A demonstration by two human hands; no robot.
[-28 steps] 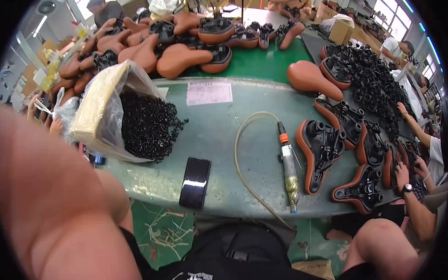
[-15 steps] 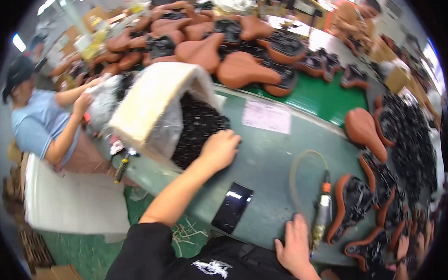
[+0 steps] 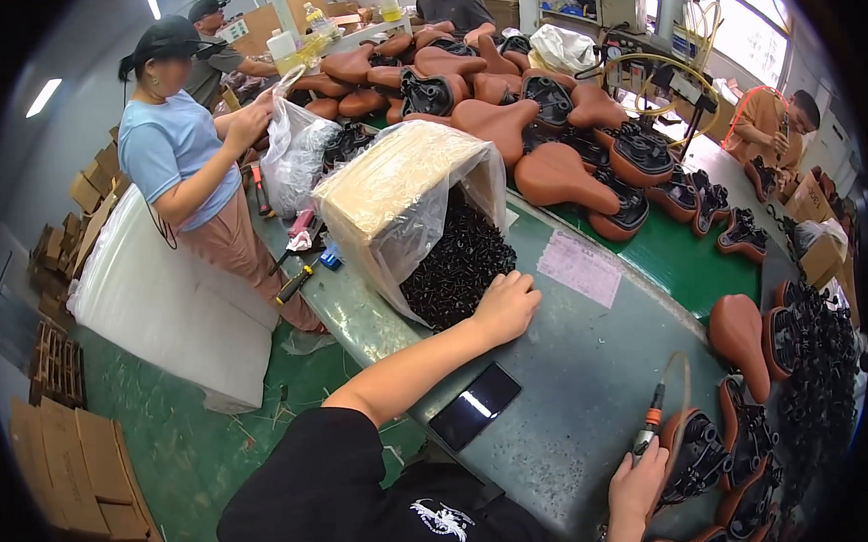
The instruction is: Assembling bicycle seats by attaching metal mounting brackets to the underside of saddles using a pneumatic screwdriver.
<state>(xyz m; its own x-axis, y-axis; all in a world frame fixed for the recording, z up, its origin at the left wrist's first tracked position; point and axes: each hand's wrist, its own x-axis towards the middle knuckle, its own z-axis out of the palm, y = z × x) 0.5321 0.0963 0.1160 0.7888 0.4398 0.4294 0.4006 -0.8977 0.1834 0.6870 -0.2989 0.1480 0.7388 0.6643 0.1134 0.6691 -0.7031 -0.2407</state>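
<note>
My left hand (image 3: 508, 309) rests on the table at the edge of a heap of small black parts (image 3: 458, 265). Its fingers are curled under, and whatever they hold is hidden. The heap spills from a tipped carton (image 3: 392, 177) lined with clear plastic. At the right, my right hand (image 3: 639, 479) is closed around an air screwdriver (image 3: 649, 430) with an orange collar and a thin hose. Beside that hand lies a brown bicycle saddle (image 3: 694, 458), its black underside up. A dark phone (image 3: 476, 406) lies flat between my arms.
Brown saddles (image 3: 555, 176) crowd the far side, and several more line the right edge beside a black pile of parts (image 3: 820, 363). A paper sheet (image 3: 579, 268) lies mid-table. A yellow-black screwdriver (image 3: 295, 284) sits at the left edge. A person (image 3: 186, 136) handles a plastic bag; others work farther off.
My right hand has gone from lying flat on the table to gripping the air screwdriver. My left hand stays by the black parts. The whole view has shifted and steadied.
</note>
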